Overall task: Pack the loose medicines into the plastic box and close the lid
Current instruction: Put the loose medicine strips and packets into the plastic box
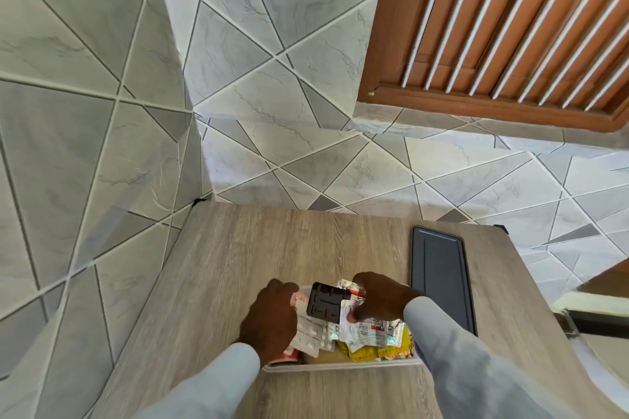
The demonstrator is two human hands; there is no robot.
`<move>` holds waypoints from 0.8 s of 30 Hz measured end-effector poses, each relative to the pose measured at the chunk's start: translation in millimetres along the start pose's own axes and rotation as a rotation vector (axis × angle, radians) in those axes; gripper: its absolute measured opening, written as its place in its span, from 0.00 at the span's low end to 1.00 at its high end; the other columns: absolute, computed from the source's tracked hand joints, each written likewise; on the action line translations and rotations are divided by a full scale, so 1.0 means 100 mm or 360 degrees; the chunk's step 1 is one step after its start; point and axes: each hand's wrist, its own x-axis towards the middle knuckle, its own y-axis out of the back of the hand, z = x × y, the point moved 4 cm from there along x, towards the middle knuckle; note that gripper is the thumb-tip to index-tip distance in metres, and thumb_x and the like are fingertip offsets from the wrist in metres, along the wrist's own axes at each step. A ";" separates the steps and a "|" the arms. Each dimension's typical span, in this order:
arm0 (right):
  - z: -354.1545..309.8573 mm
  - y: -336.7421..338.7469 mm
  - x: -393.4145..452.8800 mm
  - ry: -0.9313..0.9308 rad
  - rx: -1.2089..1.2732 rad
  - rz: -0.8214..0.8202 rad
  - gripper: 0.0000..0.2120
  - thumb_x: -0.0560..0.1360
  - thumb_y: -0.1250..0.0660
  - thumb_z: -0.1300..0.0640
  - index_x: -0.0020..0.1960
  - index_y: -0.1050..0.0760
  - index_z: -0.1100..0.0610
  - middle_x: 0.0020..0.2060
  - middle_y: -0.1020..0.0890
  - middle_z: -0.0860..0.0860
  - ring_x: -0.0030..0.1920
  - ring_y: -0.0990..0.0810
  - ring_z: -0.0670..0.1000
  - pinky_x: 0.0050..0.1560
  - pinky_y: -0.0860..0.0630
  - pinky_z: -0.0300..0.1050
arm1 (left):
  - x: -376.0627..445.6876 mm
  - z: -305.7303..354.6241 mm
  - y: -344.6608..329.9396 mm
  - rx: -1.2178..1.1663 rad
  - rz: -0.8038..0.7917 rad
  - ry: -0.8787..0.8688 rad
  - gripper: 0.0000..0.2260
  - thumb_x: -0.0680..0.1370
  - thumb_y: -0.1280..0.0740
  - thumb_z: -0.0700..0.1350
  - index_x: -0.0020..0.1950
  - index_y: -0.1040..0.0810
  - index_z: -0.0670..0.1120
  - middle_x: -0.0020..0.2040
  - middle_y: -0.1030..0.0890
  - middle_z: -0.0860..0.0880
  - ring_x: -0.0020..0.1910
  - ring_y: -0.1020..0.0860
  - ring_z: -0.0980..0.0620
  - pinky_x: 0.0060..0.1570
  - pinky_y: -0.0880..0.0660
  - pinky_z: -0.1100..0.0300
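A clear plastic box (340, 366) sits on the wooden table near me, filled with blister strips (315, 333), printed sachets (374, 330) and a yellow packet (366, 350). My left hand (272, 320) rests over the box's left side, fingers on a pink-and-white strip. My right hand (381, 299) reaches in from the right and pinches a sachet. A dark blister pack (325, 303) lies between the two hands on top of the pile. The box's dark grey lid (440, 279) lies flat on the table to the right, apart from the box.
The wooden table (272, 248) stands against a tiled wall corner. A brown louvred window frame (510, 27) is high at the right. A red-capped item (289, 355) shows at the box's front left corner. Some furniture edge (595, 309) lies at the far right.
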 end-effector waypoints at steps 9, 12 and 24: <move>-0.28 -0.18 0.13 0.0177 0.0038 0.0033 0.19 0.69 0.27 0.52 0.57 0.28 0.54 0.56 0.23 0.53 0.56 0.23 0.57 0.53 0.26 0.48 | 0.05 0.04 -0.02 -0.0352 -0.0216 -0.0099 0.07 0.78 0.37 0.45 0.53 0.26 0.56 0.47 0.20 0.54 0.46 0.21 0.57 0.48 0.24 0.60; -0.24 -0.22 0.15 0.0212 0.0177 0.0130 0.18 0.70 0.28 0.55 0.57 0.28 0.50 0.58 0.22 0.52 0.56 0.23 0.54 0.57 0.25 0.49 | 0.06 -0.04 0.01 -0.0222 -0.0164 0.0023 0.05 0.77 0.36 0.46 0.51 0.25 0.55 0.43 0.21 0.54 0.41 0.21 0.56 0.42 0.23 0.60; 0.04 -0.62 -0.35 0.0043 0.0217 0.0681 0.22 0.70 0.31 0.42 0.61 0.29 0.48 0.55 0.23 0.46 0.56 0.25 0.50 0.58 0.29 0.45 | 0.09 -0.25 0.08 0.0069 -0.0098 0.0067 0.06 0.79 0.41 0.49 0.49 0.24 0.52 0.46 0.20 0.51 0.41 0.22 0.55 0.42 0.23 0.59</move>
